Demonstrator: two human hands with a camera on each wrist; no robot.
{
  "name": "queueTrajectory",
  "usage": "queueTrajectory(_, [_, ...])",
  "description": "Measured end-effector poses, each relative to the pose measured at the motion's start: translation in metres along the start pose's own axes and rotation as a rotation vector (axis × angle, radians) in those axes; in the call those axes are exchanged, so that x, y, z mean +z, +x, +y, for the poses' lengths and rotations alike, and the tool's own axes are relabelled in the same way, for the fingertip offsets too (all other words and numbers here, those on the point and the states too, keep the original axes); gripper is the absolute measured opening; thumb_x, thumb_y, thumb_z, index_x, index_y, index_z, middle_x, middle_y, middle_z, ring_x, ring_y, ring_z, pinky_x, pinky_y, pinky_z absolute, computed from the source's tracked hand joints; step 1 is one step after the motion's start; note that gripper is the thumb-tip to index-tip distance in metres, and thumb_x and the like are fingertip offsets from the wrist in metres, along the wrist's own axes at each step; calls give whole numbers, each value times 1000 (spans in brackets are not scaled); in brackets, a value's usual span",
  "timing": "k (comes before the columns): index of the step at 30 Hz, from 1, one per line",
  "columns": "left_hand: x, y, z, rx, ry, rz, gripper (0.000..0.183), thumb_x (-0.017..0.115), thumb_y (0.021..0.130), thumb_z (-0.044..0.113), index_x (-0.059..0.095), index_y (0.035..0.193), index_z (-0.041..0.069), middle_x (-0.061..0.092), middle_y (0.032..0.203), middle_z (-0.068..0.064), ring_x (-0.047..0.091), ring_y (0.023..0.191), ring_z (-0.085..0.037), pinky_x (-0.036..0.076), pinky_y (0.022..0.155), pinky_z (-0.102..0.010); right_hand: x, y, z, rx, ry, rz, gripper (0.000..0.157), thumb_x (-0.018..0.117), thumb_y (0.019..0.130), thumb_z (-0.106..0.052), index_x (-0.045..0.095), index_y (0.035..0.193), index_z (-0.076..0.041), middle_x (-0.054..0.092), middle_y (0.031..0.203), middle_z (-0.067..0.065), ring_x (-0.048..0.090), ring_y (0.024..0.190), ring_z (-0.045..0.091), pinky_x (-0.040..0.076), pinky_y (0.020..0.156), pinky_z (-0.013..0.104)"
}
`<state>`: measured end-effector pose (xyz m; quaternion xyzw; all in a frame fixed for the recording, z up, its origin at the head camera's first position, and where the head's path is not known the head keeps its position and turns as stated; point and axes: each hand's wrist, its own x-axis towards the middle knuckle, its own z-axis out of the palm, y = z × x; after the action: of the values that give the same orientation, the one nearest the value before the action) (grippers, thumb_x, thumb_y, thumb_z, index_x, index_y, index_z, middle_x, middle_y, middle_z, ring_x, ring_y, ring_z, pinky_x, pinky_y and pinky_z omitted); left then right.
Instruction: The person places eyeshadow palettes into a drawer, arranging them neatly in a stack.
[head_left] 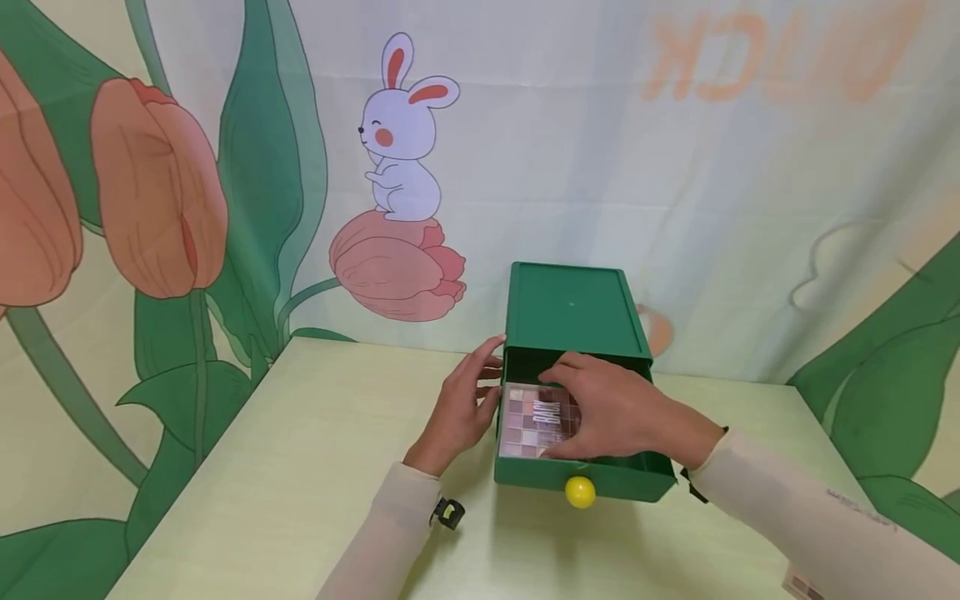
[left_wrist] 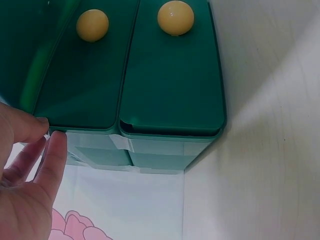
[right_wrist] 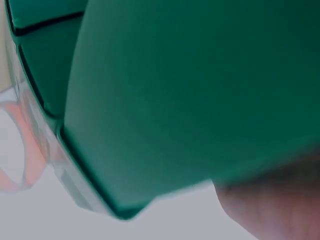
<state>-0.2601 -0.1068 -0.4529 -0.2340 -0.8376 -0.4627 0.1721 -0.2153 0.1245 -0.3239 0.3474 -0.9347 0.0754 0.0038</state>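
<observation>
At the green drawer (head_left: 528, 473), the right hand (head_left: 618, 408) pinched an eyeshadow palette (head_left: 527, 419). Fingers spread, the left hand (head_left: 459, 408) touched the cabinet (head_left: 573, 308).

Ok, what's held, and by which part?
The right hand grips the flat pink-and-brown palette by its front and back edges; the left hand touches the green drawer unit.

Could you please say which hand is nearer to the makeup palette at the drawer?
Right. The right hand grips the makeup palette; the left hand is outside the drawer, at the green cabinet's left side.
</observation>
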Motion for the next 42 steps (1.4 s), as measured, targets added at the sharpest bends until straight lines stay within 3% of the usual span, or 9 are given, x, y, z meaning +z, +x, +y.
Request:
queueTrajectory(6, [1, 0, 1, 0, 9, 10, 86, 67, 101, -3, 27, 165, 38, 60, 138, -9, 66, 128, -26, 62, 101, -37, -24, -16, 3, 89, 64, 27, 98, 85, 74, -72, 61, 145, -9, 61, 143, 9, 64, 121, 29, 63, 97, 51])
queueTrajectory(10, [1, 0, 2, 5, 12, 15, 85, 67, 100, -3, 28, 165, 35, 61, 138, -10, 67, 127, -27, 62, 101, -38, -40, -30, 6, 139, 101, 62, 99, 86, 74, -71, 59, 147, -9, 60, 144, 10, 63, 125, 33, 63, 98, 54])
queueTrajectory(16, [0, 0, 0, 10, 1, 14, 87, 67, 100, -3, 27, 165, 40, 60, 138, -9, 67, 127, -26, 62, 101, -37, -57, -48, 12, 200, 109, 88, 105, 84, 74, -75, 54, 153, -11, 55, 151, 13, 58, 134, 37, 59, 102, 61])
queueTrajectory(20, [0, 1, -1, 10, -1, 12, 85, 68, 100, -2, 28, 166, 36, 61, 137, -9, 67, 128, -27, 62, 101, -37, -65, -60, 18, 219, 104, 94, 108, 80, 75, -78, 51, 155, -12, 51, 157, 15, 55, 139, 40, 55, 104, 66])
queueTrajectory(27, [2, 1, -1, 15, -5, 14, 86, 68, 100, -3, 28, 165, 37, 61, 137, -10, 67, 127, -27, 62, 100, -37, -71, -90, 34, 262, 91, 145, 104, 82, 76, -75, 52, 154, -13, 58, 146, 11, 58, 132, 37, 58, 97, 65])
queueTrajectory(33, [1, 0, -1, 4, -11, 14, 88, 69, 100, -2, 28, 165, 40, 61, 138, -10, 67, 128, -27, 63, 100, -40, -73, -115, 51, 314, 80, 163, 99, 85, 79, -67, 53, 153, -11, 56, 149, 15, 56, 132, 40, 55, 96, 67])
queueTrajectory(42, [2, 1, -1, 1, -11, 12, 88, 69, 100, -1, 27, 164, 43, 62, 138, -8, 66, 128, -25, 62, 101, -37, -61, -147, 77, 396, 41, 191, 103, 86, 78, -66, 50, 153, -5, 56, 146, 21, 54, 129, 45, 52, 93, 72])
